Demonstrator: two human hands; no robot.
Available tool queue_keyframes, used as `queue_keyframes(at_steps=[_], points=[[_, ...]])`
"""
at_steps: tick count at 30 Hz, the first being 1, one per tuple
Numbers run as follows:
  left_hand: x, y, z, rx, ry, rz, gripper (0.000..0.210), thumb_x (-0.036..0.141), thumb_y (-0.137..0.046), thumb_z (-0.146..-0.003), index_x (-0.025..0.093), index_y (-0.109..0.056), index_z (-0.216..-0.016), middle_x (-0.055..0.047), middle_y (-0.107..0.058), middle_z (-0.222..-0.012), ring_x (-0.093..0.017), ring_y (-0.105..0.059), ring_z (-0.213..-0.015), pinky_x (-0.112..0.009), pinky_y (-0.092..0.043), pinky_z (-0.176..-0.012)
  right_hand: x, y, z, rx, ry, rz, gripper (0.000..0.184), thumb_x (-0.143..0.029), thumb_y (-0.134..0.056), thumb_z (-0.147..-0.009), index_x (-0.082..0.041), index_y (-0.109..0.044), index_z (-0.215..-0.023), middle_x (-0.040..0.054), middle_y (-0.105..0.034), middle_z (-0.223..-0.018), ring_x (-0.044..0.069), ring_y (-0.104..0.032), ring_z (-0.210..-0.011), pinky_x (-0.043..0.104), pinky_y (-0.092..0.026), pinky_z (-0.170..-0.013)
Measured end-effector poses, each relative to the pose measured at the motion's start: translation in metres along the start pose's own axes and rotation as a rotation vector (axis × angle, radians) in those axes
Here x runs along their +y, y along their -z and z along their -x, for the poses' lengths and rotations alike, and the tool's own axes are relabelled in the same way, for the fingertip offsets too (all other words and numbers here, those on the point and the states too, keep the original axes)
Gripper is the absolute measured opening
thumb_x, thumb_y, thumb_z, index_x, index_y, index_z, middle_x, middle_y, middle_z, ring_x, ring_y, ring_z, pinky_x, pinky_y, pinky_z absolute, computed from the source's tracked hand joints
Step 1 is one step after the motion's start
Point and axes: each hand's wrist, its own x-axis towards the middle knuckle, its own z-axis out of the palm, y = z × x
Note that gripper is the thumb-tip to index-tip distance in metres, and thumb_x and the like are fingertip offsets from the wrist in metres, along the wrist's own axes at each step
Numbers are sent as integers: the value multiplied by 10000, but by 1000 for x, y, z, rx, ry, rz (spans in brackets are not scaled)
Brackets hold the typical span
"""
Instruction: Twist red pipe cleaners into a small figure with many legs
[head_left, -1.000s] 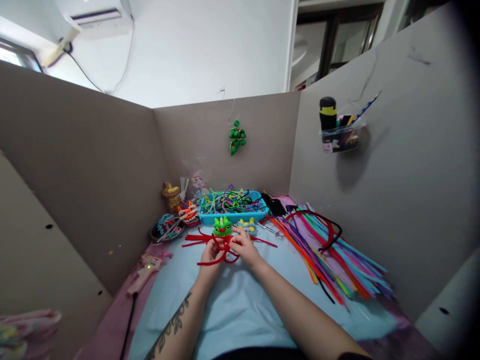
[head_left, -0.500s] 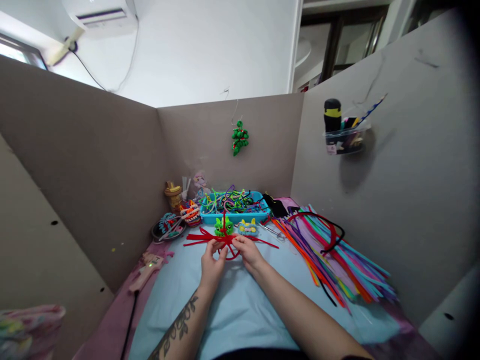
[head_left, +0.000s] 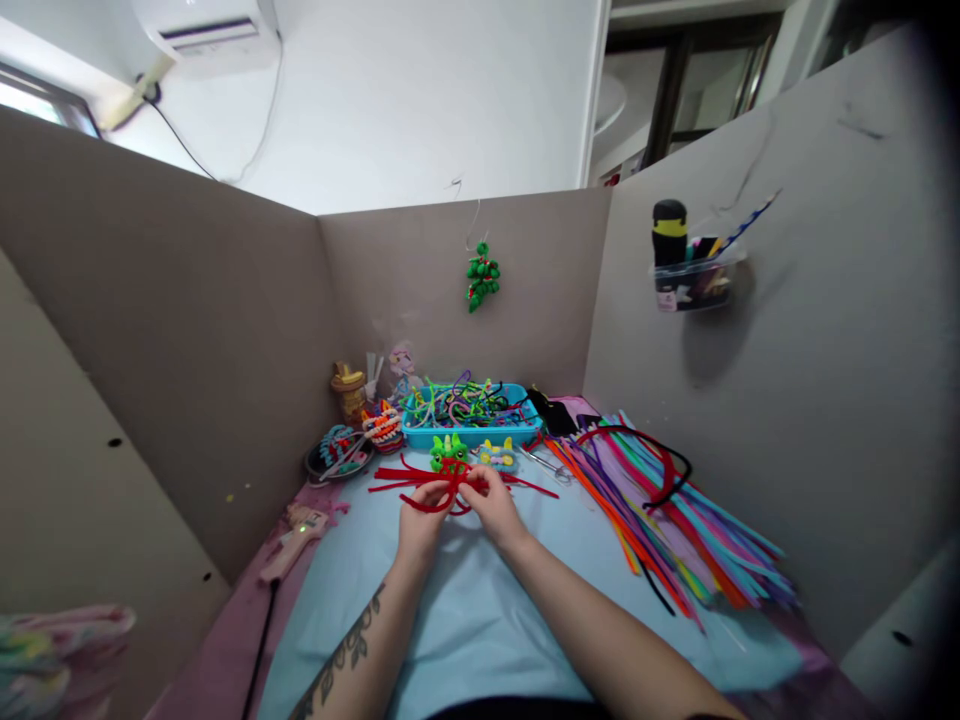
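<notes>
Red pipe cleaners [head_left: 452,482], joined near their middle, are held up between my two hands over the blue cloth [head_left: 480,620]. My left hand [head_left: 421,515] pinches them from the left, its fingertips partly covered by a red strand curving across. From the right, my right hand [head_left: 489,500] grips the same bundle close to its centre. Loose red ends stick out to both sides. Just behind the hands sit a green fuzzy figure [head_left: 448,453] with dark eyes and a blue-and-yellow fuzzy figure [head_left: 496,456].
A blue tray [head_left: 472,437] of pipe cleaner scraps stands at the back. Scissors [head_left: 551,464] lie right of it, near a spread of coloured pipe cleaners [head_left: 675,520]. A pink glue gun [head_left: 296,545] and a dark bowl [head_left: 337,460] are at left. Grey panels enclose the table.
A red strand that stood upright at the bundle's centre is now bent down toward my left hand. Both hands stay close together, with the right fingers shifted slightly over the centre.
</notes>
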Motion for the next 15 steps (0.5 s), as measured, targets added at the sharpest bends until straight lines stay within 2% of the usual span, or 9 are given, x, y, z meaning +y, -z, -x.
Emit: queue_keyframes(at_steps=[4, 8, 15], points=[[2, -1, 1, 14, 19, 29, 305, 204, -767, -521, 137, -657, -798, -79, -712, -832, -208, -650, -799, -325, -475, -778, -8, -1, 3, 63, 147, 203, 108, -282, -623, -703, -197, -591, -761, 59, -556, -950, 215, -501, -983, 355, -402, -870], [8, -2, 2, 12, 39, 17, 327, 220, -770, -517, 127, -663, -811, -98, -712, -852, -233, -648, -830, -345, -468, -793, -17, 1, 5, 85, 212, 318, 60, -250, -610, -732, -206, -626, -770, 60, -560, -940, 215, -494, -986, 370, -382, -890], [11, -1, 4, -12, 62, 16, 327, 252, -764, -538, 121, -676, -824, -85, -712, -822, -211, -643, -776, -323, -459, -763, -23, 3, 7, 15, 310, 501, 126, -228, -550, -776, -231, -675, -762, 53, -579, -976, 218, -474, -985, 382, -375, -882]])
